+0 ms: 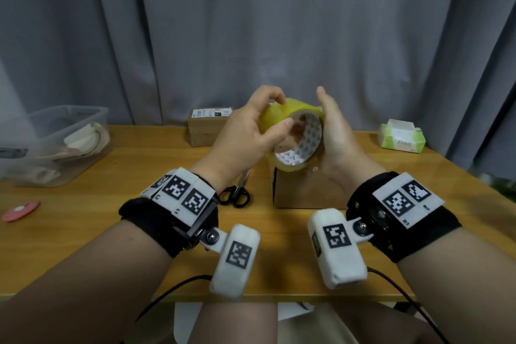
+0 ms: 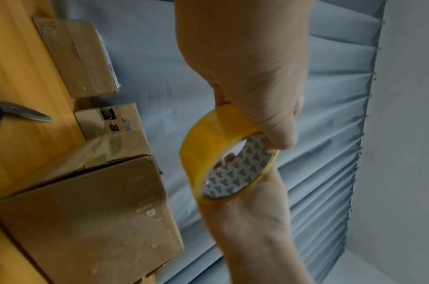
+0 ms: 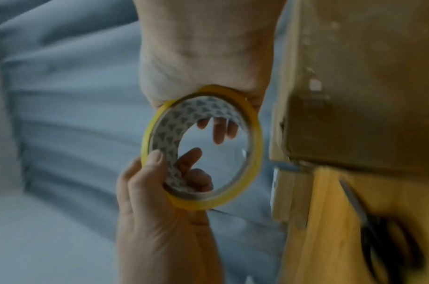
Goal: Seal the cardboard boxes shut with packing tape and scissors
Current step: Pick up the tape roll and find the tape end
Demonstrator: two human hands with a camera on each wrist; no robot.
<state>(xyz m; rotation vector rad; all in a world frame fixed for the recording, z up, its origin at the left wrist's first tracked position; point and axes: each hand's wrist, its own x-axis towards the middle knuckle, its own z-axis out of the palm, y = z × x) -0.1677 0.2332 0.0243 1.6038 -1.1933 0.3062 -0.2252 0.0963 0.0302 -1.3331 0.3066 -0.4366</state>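
A yellow packing tape roll (image 1: 282, 116) with a printed white core is held in the air by both hands, above a closed brown cardboard box (image 1: 304, 191). My left hand (image 1: 259, 126) pinches the roll's left rim, thumb at the core's edge and fingers over the outside. My right hand (image 1: 331, 123) cups the right side. In the right wrist view its fingertips (image 3: 218, 132) curl behind the roll (image 3: 256, 153) and show through the hole. Black-handled scissors (image 1: 236, 193) lie on the table left of the box. No loose tape end shows.
A second box (image 1: 205, 131) with a label stands at the back, and a third small box (image 2: 109, 121) sits between them. A clear plastic bin (image 1: 58, 142) is at the left, a green tissue pack (image 1: 402, 138) at the right, a pink disc (image 1: 21, 211) near the left edge.
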